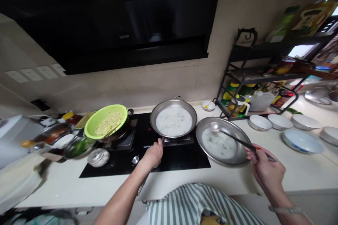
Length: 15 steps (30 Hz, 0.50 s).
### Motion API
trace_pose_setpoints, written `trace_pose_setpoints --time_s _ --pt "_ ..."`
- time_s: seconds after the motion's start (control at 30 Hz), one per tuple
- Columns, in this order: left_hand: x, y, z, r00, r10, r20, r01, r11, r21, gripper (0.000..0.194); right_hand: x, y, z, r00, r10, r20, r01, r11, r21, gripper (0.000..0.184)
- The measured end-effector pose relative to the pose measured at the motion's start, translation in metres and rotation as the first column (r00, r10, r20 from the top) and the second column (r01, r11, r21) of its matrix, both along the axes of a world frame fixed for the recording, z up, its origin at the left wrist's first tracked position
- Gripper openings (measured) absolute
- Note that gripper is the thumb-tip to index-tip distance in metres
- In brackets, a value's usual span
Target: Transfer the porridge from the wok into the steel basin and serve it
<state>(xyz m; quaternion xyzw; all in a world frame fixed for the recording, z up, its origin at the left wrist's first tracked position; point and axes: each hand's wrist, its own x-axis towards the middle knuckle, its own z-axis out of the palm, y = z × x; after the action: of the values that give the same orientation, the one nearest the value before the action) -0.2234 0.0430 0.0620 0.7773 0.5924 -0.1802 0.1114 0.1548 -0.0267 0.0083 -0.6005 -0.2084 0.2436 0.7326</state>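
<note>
Hands both occupied. Right hand (268, 166) grips ladle (236, 140), its bowl over basin (239, 155) of white liquid (219, 146) leftward, presumably catching drips. Left hand (155, 154) apparently closed on handle (142, 185) of pan (173, 103) just ahead, likely steadying.

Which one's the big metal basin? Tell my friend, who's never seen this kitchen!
Find the black stovetop below the range hood, then look at its right end. There sits a wide, round metal basin holding milky white liquid. Unlike the metal pan on the stovetop, it has a long-handled ladle over it, held in a person's right hand.
</note>
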Motion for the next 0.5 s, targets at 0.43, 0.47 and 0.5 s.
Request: trace_pose_setpoints --time_s 0.43,0.47,0.5 --pt "0.000 0.000 -0.001 1.000 -0.022 0.015 0.022 1.000 0.005 0.076 -0.097 0.092 0.031 0.845 0.425 0.324 -0.431 0.900 -0.056 0.030" --pt "0.000 0.000 -0.002 1.000 -0.024 0.014 0.024 1.000 0.009 0.077 -0.101 0.098 0.028 0.819 0.445 0.363 -0.448 0.890 -0.081 0.032" --pt "-0.001 0.000 -0.003 1.000 -0.025 0.016 0.025 1.000 0.015 0.077 -0.104 0.104 0.025 0.794 0.466 0.391 -0.465 0.879 -0.103 0.033"
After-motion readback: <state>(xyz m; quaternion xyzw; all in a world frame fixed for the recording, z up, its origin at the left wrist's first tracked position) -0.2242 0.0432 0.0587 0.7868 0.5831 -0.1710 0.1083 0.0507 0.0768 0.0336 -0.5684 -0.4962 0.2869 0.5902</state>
